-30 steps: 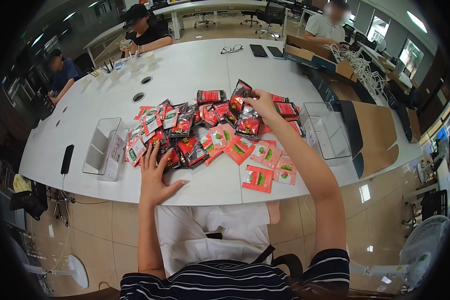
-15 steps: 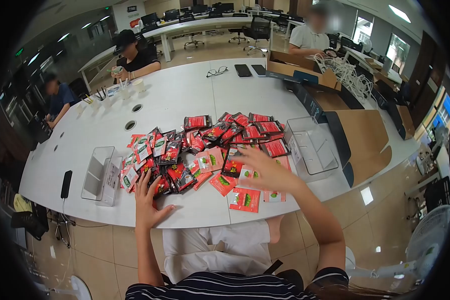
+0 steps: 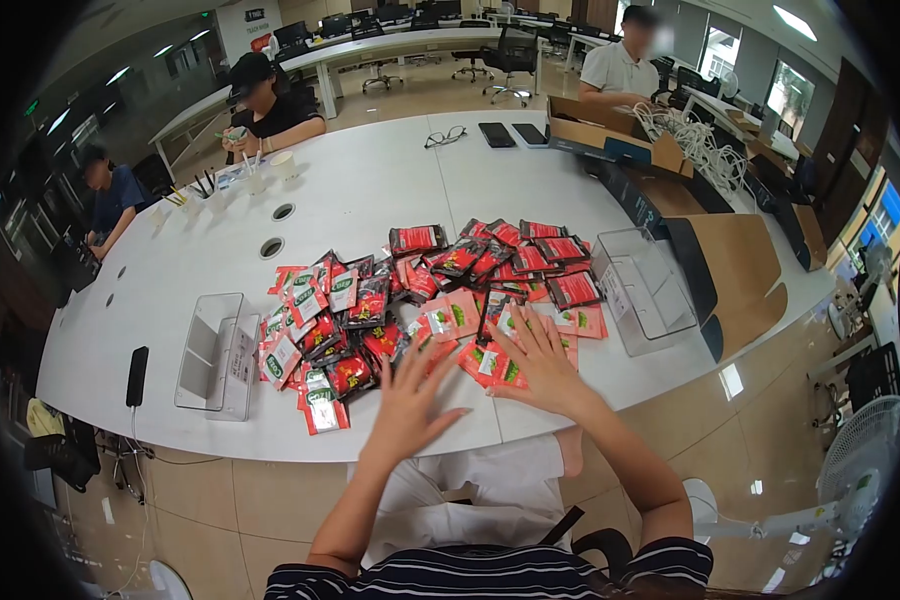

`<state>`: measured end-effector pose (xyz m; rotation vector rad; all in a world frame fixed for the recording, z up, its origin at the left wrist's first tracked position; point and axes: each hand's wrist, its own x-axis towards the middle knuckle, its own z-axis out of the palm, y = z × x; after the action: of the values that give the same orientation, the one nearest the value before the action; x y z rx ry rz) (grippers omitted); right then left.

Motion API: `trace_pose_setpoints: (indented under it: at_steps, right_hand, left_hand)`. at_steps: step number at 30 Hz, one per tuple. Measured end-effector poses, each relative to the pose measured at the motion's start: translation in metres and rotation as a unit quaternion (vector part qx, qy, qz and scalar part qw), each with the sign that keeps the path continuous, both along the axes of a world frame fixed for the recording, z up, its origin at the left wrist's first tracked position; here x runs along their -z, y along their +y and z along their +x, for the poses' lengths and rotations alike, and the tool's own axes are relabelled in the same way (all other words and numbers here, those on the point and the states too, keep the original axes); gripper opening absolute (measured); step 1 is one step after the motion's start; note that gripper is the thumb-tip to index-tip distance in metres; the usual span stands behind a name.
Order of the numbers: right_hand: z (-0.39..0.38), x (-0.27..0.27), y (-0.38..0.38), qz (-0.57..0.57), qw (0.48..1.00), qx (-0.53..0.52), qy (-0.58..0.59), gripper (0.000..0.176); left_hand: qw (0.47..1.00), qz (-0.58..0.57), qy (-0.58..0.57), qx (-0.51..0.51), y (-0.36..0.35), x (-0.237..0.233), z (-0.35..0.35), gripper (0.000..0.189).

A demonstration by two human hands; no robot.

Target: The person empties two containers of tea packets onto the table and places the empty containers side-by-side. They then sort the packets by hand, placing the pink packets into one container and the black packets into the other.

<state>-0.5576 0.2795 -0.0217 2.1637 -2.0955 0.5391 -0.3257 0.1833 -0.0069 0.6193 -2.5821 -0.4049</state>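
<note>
My right hand [image 3: 542, 368] lies spread over pink-red sachets [image 3: 452, 314] with green pictures, at the near right of a heap. To its left, my left hand [image 3: 410, 400] is open, fingers apart, with its fingertips at the heap's near edge. Red-and-black packets [image 3: 462, 256] are piled mainly across the back and middle. On the left side lie white-and-red sachets [image 3: 306, 297] with green lettering, and one white-and-red sachet [image 3: 325, 414] sits at the near left edge. Neither hand has a packet gripped. Some sachets are hidden under my fingers.
Clear divided plastic trays stand left [image 3: 213, 362] and right [image 3: 642, 300] of the heap. A black phone-like device [image 3: 137, 376] with a cable lies at left. Farther back are glasses [image 3: 445, 138], two phones [image 3: 495, 135], cups, and cardboard boxes [image 3: 735, 280] with white cables. Several people sit around.
My left hand has moved right, off the left pile, uncovering sachets at its near edge. My right hand has come down nearer and flattened over the pink-red sachets.
</note>
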Motion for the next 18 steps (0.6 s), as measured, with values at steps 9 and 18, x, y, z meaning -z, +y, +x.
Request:
trace_pose_setpoints:
  at_steps: [9, 18]
  right_hand:
    - [0.006, -0.012, 0.016, -0.027, 0.994, 0.079, -0.072, 0.094]
    - [0.001, 0.000, 0.020, -0.068, 0.967, 0.226, -0.100, 0.079]
  left_hand:
    - [0.999, -0.029, -0.038, 0.012, 0.002, 0.013, -0.001, 0.064]
    - [1.000, -0.011, -0.020, 0.014, -0.001, 0.014, 0.000, 0.062]
